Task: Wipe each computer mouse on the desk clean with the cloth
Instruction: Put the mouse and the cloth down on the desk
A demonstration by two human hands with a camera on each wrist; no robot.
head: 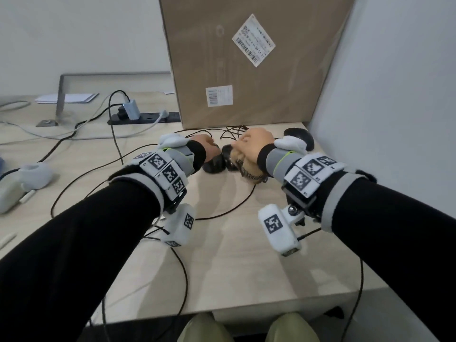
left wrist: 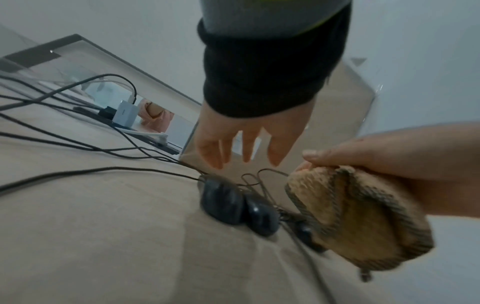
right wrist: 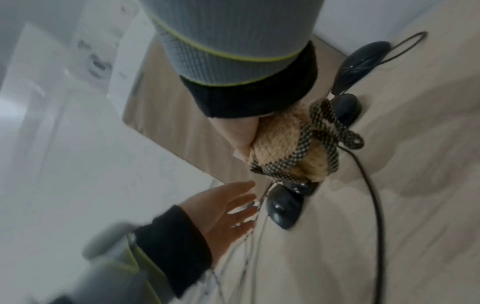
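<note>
Several black wired mice lie close together in front of the cardboard box. In the left wrist view one mouse point(left wrist: 221, 201) lies beside a second mouse point(left wrist: 262, 216). A larger mouse point(head: 299, 140) sits apart by the right wall. My left hand point(left wrist: 246, 144) hovers just above the left mouse point(head: 214, 165) with its fingers straight and spread, holding nothing. My right hand point(head: 254, 141) grips a bunched tan cloth point(head: 249, 166) with a dark checked border. The cloth point(right wrist: 285, 148) hangs over the middle mice and hides part of one mouse point(right wrist: 301, 187).
A tall cardboard box point(head: 246, 58) stands right behind the mice, with a white wall point(head: 382, 95) on the right. Mouse cables point(head: 229, 211) loop across the wooden desk point(head: 234, 267). A power strip point(head: 145, 117) with plugs lies to the left, and a white device point(head: 29, 174) sits at the far left.
</note>
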